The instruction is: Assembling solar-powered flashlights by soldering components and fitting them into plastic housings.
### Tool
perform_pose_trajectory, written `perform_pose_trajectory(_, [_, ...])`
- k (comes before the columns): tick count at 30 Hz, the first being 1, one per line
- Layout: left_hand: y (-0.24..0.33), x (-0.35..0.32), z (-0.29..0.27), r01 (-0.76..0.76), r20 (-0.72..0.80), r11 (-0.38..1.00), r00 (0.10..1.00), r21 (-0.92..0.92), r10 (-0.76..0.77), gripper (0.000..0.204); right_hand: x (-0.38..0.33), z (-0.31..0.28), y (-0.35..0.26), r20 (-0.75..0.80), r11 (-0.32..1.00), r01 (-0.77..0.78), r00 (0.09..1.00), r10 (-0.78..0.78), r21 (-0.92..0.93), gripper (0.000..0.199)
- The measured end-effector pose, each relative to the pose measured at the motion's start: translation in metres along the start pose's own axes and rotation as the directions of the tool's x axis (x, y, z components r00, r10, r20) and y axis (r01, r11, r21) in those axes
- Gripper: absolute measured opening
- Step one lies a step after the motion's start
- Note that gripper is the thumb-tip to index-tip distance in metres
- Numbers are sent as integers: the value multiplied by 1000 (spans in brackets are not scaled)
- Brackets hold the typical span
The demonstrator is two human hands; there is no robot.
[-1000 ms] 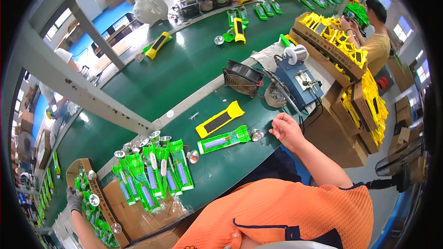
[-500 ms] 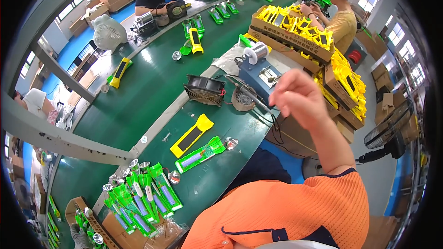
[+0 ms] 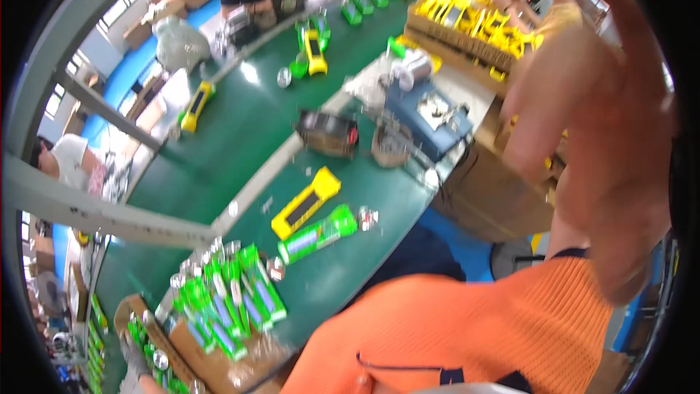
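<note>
Looming close to the camera at the right of the view, the right hand [image 3: 605, 102] is raised well above the green table [image 3: 219, 153], blurred, its fingers loosely spread and holding nothing. The things nearest below it lie to its lower left, near the table's near edge: one yellow casing [image 3: 306, 202] and one green flashlight [image 3: 319, 233], side by side, just apart, both with their long axes running from lower left to upper right; a small silver cap [image 3: 367, 217] sits at the flashlight's upper-right end. The left hand [image 3: 135, 354], gloved, is at the lower left by a cardboard box [image 3: 211, 361] of green flashlights; whether its fingers grip anything cannot be told. A cluster of green flashlights [image 3: 226, 299], too blurred to count, lies by that box. The right hand is nearer the pair.
</note>
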State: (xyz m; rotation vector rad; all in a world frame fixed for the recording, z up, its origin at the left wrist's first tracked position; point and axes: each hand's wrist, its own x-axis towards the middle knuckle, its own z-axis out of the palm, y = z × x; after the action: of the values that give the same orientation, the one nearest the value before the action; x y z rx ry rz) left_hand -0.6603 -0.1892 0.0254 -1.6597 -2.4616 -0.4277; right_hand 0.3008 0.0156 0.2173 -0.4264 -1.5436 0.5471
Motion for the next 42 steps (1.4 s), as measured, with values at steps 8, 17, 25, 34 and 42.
perform_pose_trajectory(8, [16, 4, 18, 213, 141, 977, 967, 12, -213, 50, -30, -21, 21, -131, 987, 26, 991, -5, 158, 40])
perform_pose_trajectory(17, [61, 14, 10, 421, 36, 887, 900, 191, -434, 49, -20, -30, 49, -180, 945, 226, 966, -187, 234, 38])
perform_pose_trajectory(25, [196, -17, -34, 212, -230, 952, 960, 220, -160, 34, -13, -6, 67, -191, 863, 224, 970, -152, 452, 37])
perform_pose_trajectory(34, [393, -68, -97, -107, -339, 949, 917, 295, 209, 14, -5, -10, 78, -184, 723, 228, 973, -141, 652, 35])
perform_pose_trajectory(42, [572, -71, -57, -649, 27, 758, 761, 65, 648, 27, -25, -20, 88, -324, 622, 347, 933, -154, 702, 35])
